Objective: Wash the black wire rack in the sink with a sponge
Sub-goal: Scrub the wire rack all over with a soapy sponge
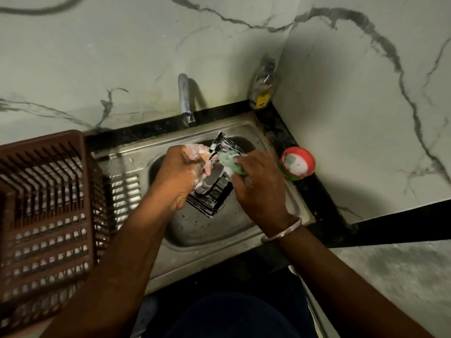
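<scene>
Black wire rack [214,191] is held over the bowl of the steel sink [200,230]. It is tilted, w/ one corner up toward the back wall & the other end low in the bowl. Can't tell whether that low end touches the sink floor. White suds cling to its upper wires.

Left hand [180,172] grips the rack's upper left side, fingers curled round the wires & coated w/ foam. The fingertips are buried in suds, so can't tell which wires they pinch.

Right hand [258,189] holds a green sponge [230,163], fingers curled tight round it. The sponge is pressed vs. the rack's upper right part, just beside the left hand's knuckles. A silver bangle [283,231] sits on the right wrist.

- **Tap:** a chrome tap [185,101] stands at the back edge of the sink, spout pointing down, behind the rack.
- **Basket:** a brown plastic dish basket [44,203] stands on the drainboard left of the bowl, well apart from the rack.
- **Bottle:** a clear soap bottle [263,86] w/ a yellow label stands in the back right corner on the black ledge.
- **Tub:** a red round tub [297,162] w/ whitish soap inside sits on the same ledge, near the right hand but not touching it.
- **Walls:** white marble-look, w/ grey veins.
</scene>
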